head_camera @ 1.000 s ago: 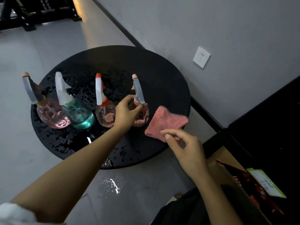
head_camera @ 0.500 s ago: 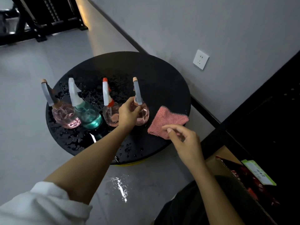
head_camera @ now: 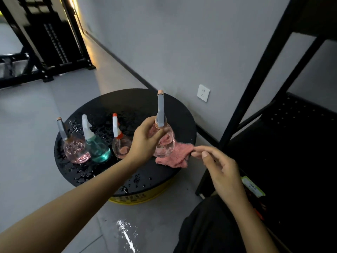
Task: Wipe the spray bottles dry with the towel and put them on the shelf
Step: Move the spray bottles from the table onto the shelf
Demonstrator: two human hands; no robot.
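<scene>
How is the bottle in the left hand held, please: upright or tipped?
Upright. The left hand grips the bottle at its neck; its grey sprayer points straight up above the round body.

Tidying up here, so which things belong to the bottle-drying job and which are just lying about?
Job: pink bottle in left hand, towel pinched by right hand, standing grey-topped bottle, teal bottle, red-topped bottle, shelf.
Lying about: wall socket, background rack.

held bottle: pink, grey nozzle, upright | pink bottle, teal bottle, red-nozzle bottle: upright, row | towel: pink, crumpled, beside held bottle
</scene>
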